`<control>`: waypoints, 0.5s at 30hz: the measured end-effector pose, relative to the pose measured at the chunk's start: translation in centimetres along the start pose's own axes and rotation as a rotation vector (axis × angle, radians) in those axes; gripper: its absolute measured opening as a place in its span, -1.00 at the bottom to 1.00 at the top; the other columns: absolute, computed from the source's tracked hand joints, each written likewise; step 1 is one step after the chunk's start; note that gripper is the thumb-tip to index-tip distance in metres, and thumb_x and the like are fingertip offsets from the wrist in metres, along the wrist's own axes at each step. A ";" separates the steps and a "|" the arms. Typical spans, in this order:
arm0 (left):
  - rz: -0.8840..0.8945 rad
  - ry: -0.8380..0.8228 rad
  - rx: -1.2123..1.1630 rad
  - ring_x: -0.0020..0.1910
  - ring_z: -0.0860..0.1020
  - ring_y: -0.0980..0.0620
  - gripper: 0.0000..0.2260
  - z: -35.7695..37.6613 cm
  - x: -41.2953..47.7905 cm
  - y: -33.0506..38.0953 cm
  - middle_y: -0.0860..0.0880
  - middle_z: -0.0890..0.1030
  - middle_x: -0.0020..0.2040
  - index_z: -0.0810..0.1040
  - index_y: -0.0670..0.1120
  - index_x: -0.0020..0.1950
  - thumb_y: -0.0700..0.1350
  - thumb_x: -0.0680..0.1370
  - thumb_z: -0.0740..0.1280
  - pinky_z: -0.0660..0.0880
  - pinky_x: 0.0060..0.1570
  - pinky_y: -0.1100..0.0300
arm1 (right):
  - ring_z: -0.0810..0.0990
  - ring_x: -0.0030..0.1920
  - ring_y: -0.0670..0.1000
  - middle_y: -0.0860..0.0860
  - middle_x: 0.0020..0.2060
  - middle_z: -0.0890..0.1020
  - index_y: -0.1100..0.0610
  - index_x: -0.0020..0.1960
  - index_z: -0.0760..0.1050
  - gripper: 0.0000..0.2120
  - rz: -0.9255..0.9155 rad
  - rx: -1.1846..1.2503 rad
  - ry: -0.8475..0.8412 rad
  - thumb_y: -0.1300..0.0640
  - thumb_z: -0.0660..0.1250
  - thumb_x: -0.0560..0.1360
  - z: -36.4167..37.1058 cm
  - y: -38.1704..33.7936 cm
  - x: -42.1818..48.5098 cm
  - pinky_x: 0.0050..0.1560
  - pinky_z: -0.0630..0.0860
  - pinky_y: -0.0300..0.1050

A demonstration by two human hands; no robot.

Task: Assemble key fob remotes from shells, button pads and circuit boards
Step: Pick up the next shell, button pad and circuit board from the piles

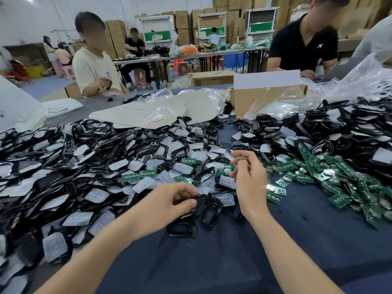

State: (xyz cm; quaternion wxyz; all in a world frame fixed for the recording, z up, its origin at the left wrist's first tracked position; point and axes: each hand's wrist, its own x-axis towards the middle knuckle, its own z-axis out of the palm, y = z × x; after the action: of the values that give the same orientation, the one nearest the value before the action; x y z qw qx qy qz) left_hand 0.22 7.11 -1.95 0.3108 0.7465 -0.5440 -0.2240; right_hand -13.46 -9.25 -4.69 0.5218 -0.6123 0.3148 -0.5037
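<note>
My left hand (169, 200) grips a black key fob shell (200, 203) low over the dark blue table cloth (212, 262), thumb and fingers curled round it. My right hand (247, 172) hovers just to the right and above, fingers loosely bent with nothing in them. Beneath it lie green circuit boards (301, 177) with round coin cells. Translucent white button pads (97, 195) and black shell halves (184, 150) are heaped across the left and middle. An empty black shell frame (181, 230) lies in front of my left hand.
A large heap of black shells (350, 128) rises at the right under clear plastic bags (360, 81). An open cardboard box (265, 96) and pale sheets (169, 111) stand behind. Two people sit across the table; further tables and cartons fill the back.
</note>
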 end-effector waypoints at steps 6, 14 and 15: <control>0.018 0.232 0.147 -0.12 0.50 0.35 -0.88 -2.4 0.7 -0.5 0.19 0.57 -0.11 0.60 0.11 0.11 0.05 0.61 0.34 0.38 -0.14 0.49 | 0.54 -0.31 -0.17 -0.17 -0.20 0.62 -0.14 -0.01 0.55 -0.70 -0.070 0.050 -0.211 0.18 0.13 0.63 5.0 -3.0 0.0 -0.33 0.44 -0.26; -0.214 0.384 0.177 -0.13 0.62 0.14 -0.90 -9.9 0.9 -6.6 0.15 0.66 -0.12 0.61 0.06 0.09 -0.03 0.63 0.32 0.52 -0.12 0.26 | 0.57 -0.38 -0.09 0.02 -0.13 0.61 0.03 0.05 0.56 -0.73 0.362 0.254 -0.390 0.27 0.12 0.65 13.3 -5.8 4.6 -0.43 0.49 -0.23; -0.239 0.398 0.181 -0.11 0.62 0.16 -0.89 -10.7 1.0 -7.2 0.16 0.66 -0.11 0.61 0.07 0.10 -0.02 0.63 0.32 0.52 -0.10 0.25 | 0.57 -0.38 -0.10 0.01 -0.13 0.61 0.03 0.07 0.56 -0.74 0.341 0.236 -0.392 0.27 0.13 0.65 14.1 -5.8 5.0 -0.43 0.49 -0.24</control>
State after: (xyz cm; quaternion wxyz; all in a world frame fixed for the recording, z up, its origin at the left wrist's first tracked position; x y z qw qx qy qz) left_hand 12.62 10.07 0.51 0.3149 0.8598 -0.3978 -0.0583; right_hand 0.54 -7.76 3.01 0.7176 -0.5712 0.2455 -0.3137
